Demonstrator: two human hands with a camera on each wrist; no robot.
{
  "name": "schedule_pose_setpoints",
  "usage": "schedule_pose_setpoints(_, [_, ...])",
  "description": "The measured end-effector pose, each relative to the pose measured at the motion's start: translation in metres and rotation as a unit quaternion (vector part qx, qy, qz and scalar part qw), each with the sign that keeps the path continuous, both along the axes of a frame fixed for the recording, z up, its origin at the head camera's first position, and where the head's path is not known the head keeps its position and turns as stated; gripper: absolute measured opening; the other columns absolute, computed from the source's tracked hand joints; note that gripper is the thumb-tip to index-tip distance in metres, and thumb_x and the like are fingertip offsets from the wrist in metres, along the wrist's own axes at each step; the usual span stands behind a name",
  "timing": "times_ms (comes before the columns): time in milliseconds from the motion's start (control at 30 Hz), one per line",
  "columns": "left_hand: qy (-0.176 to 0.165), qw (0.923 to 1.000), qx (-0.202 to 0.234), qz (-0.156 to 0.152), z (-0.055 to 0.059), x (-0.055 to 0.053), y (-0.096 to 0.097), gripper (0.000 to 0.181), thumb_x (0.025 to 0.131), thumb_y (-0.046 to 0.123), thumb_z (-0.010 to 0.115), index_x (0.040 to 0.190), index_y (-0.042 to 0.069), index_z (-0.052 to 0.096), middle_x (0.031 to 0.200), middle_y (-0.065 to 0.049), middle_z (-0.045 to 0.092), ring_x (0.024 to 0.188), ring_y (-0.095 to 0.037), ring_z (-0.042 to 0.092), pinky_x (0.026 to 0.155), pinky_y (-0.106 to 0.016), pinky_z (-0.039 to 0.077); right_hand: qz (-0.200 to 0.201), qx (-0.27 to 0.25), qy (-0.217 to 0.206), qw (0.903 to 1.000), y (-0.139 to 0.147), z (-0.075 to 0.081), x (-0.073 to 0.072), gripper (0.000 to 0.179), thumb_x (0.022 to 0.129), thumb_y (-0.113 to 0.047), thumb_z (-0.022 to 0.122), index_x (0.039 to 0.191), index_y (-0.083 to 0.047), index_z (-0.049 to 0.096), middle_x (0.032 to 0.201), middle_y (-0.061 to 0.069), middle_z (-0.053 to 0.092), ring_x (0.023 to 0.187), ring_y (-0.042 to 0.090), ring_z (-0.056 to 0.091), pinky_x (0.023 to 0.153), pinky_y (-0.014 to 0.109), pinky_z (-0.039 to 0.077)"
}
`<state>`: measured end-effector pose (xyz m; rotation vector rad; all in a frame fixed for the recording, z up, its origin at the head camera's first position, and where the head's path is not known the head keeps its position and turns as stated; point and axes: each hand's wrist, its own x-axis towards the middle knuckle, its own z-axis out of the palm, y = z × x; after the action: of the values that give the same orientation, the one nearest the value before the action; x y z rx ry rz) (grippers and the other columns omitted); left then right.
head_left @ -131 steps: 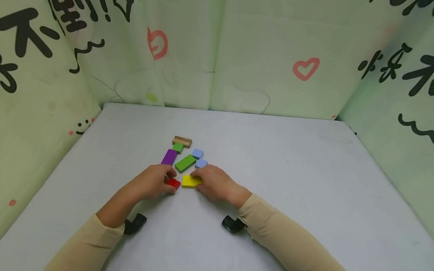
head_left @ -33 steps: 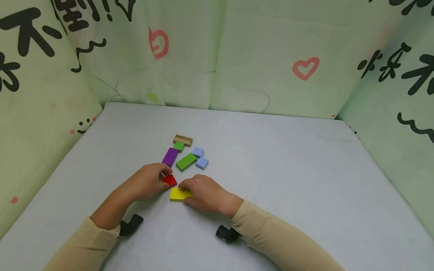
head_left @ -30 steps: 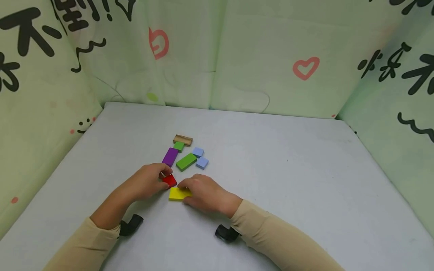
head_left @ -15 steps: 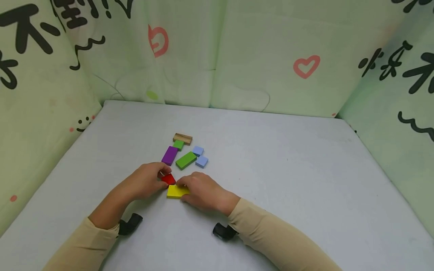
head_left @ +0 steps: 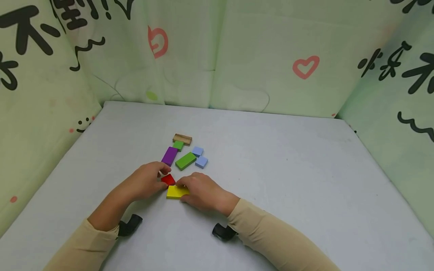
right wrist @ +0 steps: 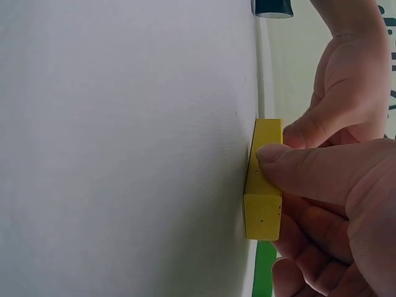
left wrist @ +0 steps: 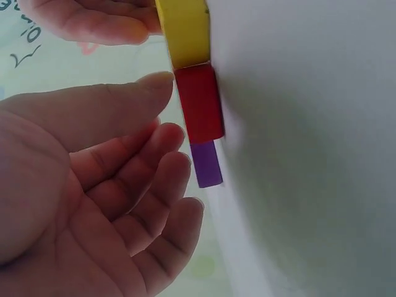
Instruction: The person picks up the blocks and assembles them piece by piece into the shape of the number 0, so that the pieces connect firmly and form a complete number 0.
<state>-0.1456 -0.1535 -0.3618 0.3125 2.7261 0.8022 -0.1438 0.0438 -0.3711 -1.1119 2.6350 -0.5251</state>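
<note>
My left hand (head_left: 145, 182) holds the red block (head_left: 168, 179) by its left side, thumb at the near end and index finger at the far end. The right hand (head_left: 207, 192) pinches a long yellow block (head_left: 176, 192) at its right part, the thumb (right wrist: 303, 170) lying along its side. The yellow block lies flat just in front of the red one, their edges meeting in the left wrist view. Beyond the red block lies a purple block (head_left: 169, 156). The right end of the yellow block is hidden under my right fingers.
A small green block (head_left: 178, 145) and a brown wooden block (head_left: 182, 139) continue beyond the purple one. To their right lie a longer green block (head_left: 185, 161) and two light blue blocks (head_left: 201, 162). Printed cloth walls (head_left: 254, 56) border the white table (head_left: 288, 188).
The yellow block has gone from the red block's right side to its near side, then slid up against it. The red block has shifted slightly left and turned.
</note>
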Motion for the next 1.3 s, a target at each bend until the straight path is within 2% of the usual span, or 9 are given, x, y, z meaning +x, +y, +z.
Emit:
schedule_pose_setpoints(333, [-0.004,0.9997,0.013,-0.019,0.002,0.004,0.005,0.038,0.083,0.006,0.081,0.117,-0.001,0.065,0.104,-0.009,0.065,0.097,-0.025,0.060,0.084,-0.037,0.057,0.012,-0.003,0.006,0.9999,-0.001,0.001,0.001,0.037,0.093,-0.016,0.073,0.126,-0.002,0.066,0.118,0.007,0.069,0.103,0.020,0.061,0.091,0.024,0.048])
schedule_pose_setpoints(667, [0.001,0.9998,0.009,-0.017,-0.001,0.005,0.006,0.037,0.084,0.007,0.081,0.117,0.000,0.065,0.105,-0.008,0.065,0.096,-0.024,0.060,0.085,-0.037,0.056,0.009,-0.010,0.000,0.9999,-0.001,0.001,0.001,0.036,0.093,-0.014,0.073,0.126,-0.002,0.066,0.118,0.007,0.069,0.103,0.021,0.060,0.089,0.023,0.048])
schedule_pose_setpoints(1067, [0.002,0.9997,0.004,-0.022,0.003,0.004,0.007,0.037,0.085,0.008,0.080,0.118,0.000,0.065,0.107,-0.009,0.066,0.098,-0.026,0.060,0.088,-0.039,0.055,0.003,-0.018,-0.012,0.9998,0.001,-0.001,-0.001,0.037,0.093,-0.014,0.073,0.127,-0.002,0.064,0.119,0.007,0.068,0.106,0.021,0.059,0.093,0.025,0.047])
schedule_pose_setpoints(1300, [0.005,0.9997,0.004,-0.022,0.001,0.003,0.007,0.037,0.085,0.007,0.080,0.118,0.000,0.065,0.107,-0.009,0.066,0.099,-0.026,0.060,0.088,-0.040,0.055,-0.012,-0.026,-0.020,0.9994,0.009,-0.001,-0.006,0.042,0.093,-0.022,0.072,0.130,-0.004,0.063,0.123,0.007,0.067,0.109,0.022,0.061,0.096,0.031,0.048])
